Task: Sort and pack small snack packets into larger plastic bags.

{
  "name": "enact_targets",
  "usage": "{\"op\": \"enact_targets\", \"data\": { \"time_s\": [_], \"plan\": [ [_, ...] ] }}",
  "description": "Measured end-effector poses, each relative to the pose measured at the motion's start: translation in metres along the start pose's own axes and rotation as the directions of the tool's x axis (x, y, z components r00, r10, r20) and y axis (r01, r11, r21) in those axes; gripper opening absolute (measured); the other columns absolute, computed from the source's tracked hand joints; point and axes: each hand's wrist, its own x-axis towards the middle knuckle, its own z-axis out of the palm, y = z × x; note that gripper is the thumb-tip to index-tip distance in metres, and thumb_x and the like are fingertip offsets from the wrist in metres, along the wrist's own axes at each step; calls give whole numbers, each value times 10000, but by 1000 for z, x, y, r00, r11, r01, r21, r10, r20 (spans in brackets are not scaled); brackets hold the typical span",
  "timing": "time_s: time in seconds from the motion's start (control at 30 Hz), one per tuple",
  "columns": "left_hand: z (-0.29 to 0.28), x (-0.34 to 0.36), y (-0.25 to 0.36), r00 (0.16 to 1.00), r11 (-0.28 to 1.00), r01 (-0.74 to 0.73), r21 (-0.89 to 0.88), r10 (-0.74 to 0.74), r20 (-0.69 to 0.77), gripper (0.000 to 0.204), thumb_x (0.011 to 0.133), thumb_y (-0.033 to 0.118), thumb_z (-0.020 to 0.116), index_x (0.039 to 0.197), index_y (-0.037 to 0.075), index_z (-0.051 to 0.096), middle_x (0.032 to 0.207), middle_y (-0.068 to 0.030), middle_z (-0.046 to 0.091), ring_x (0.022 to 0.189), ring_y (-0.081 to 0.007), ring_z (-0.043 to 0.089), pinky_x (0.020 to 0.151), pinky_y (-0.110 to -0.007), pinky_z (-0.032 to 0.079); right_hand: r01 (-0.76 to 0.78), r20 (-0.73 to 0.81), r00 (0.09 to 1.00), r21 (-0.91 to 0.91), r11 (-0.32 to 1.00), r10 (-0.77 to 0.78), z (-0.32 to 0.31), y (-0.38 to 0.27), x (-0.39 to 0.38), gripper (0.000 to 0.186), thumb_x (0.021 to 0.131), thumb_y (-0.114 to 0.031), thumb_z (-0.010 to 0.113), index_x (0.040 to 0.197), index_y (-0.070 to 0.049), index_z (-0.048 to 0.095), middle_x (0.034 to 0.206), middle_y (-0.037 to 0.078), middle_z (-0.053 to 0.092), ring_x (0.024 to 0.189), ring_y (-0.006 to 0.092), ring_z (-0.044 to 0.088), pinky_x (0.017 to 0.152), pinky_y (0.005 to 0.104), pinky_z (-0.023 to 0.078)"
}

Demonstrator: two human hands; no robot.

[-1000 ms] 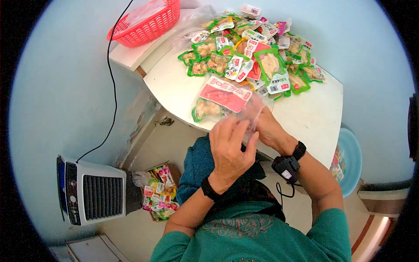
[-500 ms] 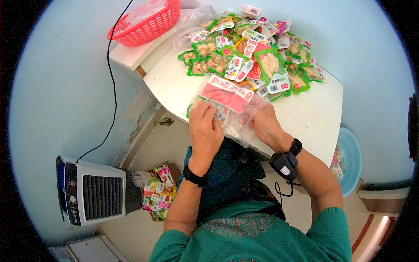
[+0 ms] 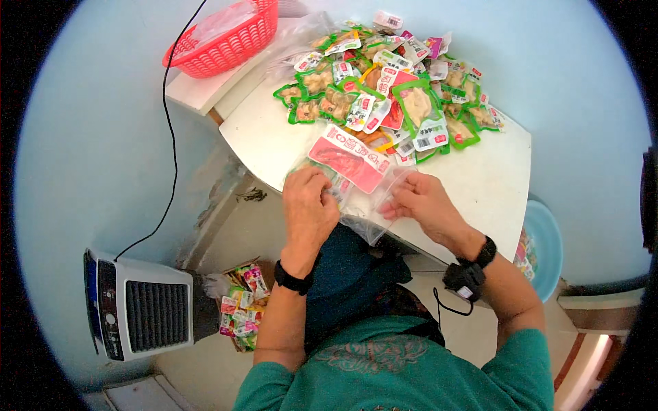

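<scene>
A clear plastic bag lies at the near edge of the white table, between my hands. A red-and-white snack packet is in or on the bag; a green-edged packet shows faintly under the plastic beside it. My left hand is closed on the bag's left side, its fingertips partly hidden. At the bag's right end, my right hand pinches the clear plastic between thumb and fingers. Beyond the bag rises a heap of snack packets, mostly green-edged, with some white, red and purple ones.
A red plastic basket stands at the far left, with loose clear bags beside it. On the floor are a box of packets and a white air cooler. A blue basin holding packets sits right of the table.
My right hand has moved slightly right and its fingers have come out from behind the plastic. The red-and-white packet has tilted a little. My left hand stays on the bag.
</scene>
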Motion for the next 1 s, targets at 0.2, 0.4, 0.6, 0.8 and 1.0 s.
{"op": "enact_targets", "data": {
  "time_s": [0.2, 0.4, 0.6, 0.8, 1.0],
  "plan": [
    [0, 1, 3, 1000, 1000, -8, 17, 8, -20, 125, 630, -79, 545, 730, -19, 589, 889, -159, 610, 889, -349, 557, 821, -428, 437, 109, -13, 992, -379, 919, -123, -45, -39, -8, 232, 890, -96, 600, 1070, 47, 636, 847, 105, 682, 563, 137, 638, 526, 246, 535],
    [-3, 0, 24, 989, 999, -33, -6, 32, -147, 168, 686, -94, 559, 831, -16, 589, 877, -160, 604, 852, -361, 562, 777, -445, 449, 454, 183, 821, -785, 422, -541, -52, -35, 44, 160, 816, -81, 649, 951, 4, 663, 839, 102, 680, 711, 195, 658, 617, 327, 535],
    [-4, -13, 52, 989, 994, -70, -87, 58, -135, 169, 735, -30, 622, 903, -13, 607, 937, -178, 618, 930, -377, 584, 848, -445, 465, 414, 433, 773, -898, -149, -464, -40, -35, 76, 174, 736, -19, 660, 910, -13, 670, 1015, 94, 629, 964, 319, 594, 779, 401, 509],
    [2, -24, 57, 998, 996, -55, -77, 58, 28, 339, 795, 116, 684, 1097, -13, 598, 1142, -208, 605, 1105, -398, 548, 973, -464, 423, 191, 332, 806, -929, -316, -489, -37, -37, 81, 278, 752, -104, 695, 1002, -20, 605, 1038, 102, 606, 1032, 319, 568, 802, 427, 507],
    [4, -22, 55, 994, 999, -20, 31, 16, 108, 435, 830, 194, 669, 1192, -20, 560, 1240, -228, 557, 1200, -423, 480, 1059, -531, 318, 191, 221, 832, -975, -112, -509, -45, -33, 90, 322, 806, -232, 679, 1031, -16, 600, 1050, 128, 589, 956, 338, 603, 805, 444, 517]
  ]
}}
